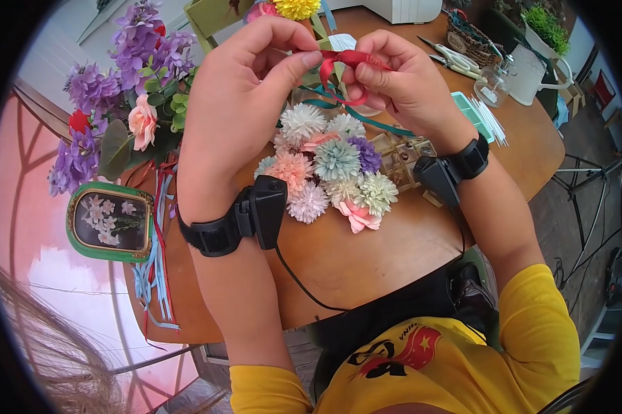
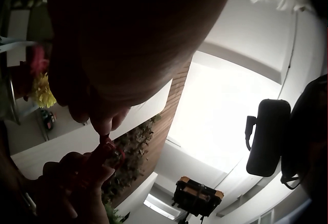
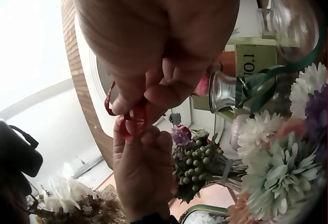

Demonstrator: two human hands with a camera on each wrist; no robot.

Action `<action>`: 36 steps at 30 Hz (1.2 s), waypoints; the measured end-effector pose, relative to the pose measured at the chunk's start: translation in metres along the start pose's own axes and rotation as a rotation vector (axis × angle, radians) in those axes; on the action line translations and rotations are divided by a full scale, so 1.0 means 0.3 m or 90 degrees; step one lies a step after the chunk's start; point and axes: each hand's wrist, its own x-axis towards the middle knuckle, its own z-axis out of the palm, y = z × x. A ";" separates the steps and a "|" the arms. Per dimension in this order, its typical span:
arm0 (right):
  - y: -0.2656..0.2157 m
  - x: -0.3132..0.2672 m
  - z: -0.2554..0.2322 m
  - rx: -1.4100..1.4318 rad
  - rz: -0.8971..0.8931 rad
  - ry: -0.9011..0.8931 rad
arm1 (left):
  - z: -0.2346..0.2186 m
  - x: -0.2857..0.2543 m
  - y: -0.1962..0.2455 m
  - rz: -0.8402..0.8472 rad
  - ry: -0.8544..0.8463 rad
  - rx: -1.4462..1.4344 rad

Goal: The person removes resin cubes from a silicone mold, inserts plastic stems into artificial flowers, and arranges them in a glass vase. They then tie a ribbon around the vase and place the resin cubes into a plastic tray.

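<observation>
Both hands are raised over the far part of the table with a red ribbon (image 1: 352, 58) between them. The left hand (image 1: 245, 90) pinches one part of it between thumb and fingertips. Close beside it, the right hand (image 1: 407, 83) grips the gathered, looped part. A loop of ribbon hangs below the fingers. In the right wrist view the ribbon (image 3: 134, 121) lies bunched where the fingertips of both hands meet. Dark in the left wrist view, the left hand (image 2: 123, 55) holds the ribbon (image 2: 107, 144) from above. Below the hands stands a bunch of pastel flowers (image 1: 336, 159) with green ribbon behind it.
Purple flowers (image 1: 93, 90) and a green oval frame (image 1: 111, 222) are at the left. Blue and red ribbons (image 1: 160, 255) hang over the left table edge. Scissors (image 1: 457, 59), a glass bottle (image 1: 492, 86), white sticks (image 1: 489, 121) and a watering can (image 1: 528, 72) are at the right.
</observation>
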 end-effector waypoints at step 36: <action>0.008 0.005 -0.009 -0.235 -0.111 0.059 | -0.059 -0.011 0.009 0.003 0.011 -0.106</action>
